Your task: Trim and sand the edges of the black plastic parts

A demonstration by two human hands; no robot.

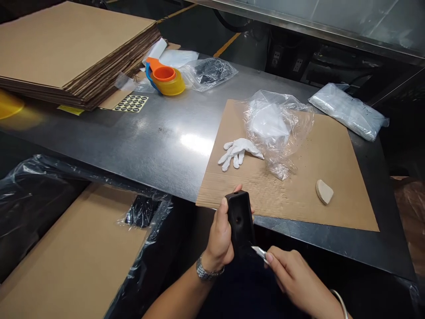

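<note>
My left hand (220, 235) is wrapped round a black, hollow, box-shaped part (239, 217) with rounded corners and a small hole in its floor. The part is tilted up off the table's front edge, its open side facing me. In my right hand (285, 270) is a utility knife (260, 254), gripped near the blade. The blade tip points left at the lower right edge of the black part; whether it touches I cannot tell. A white glove (239, 153) lies on the cardboard sheet (299, 204) beyond my hands.
On the steel table (159, 141) are a clear plastic bag (282, 119), a beige stone-like piece (324, 192), a wrapped bundle (348, 110), a tape dispenser (166, 77), a sticker sheet (131, 103) and stacked cardboard (76, 40). A lined carton (76, 248) with a bagged black part (142, 212) stands lower left.
</note>
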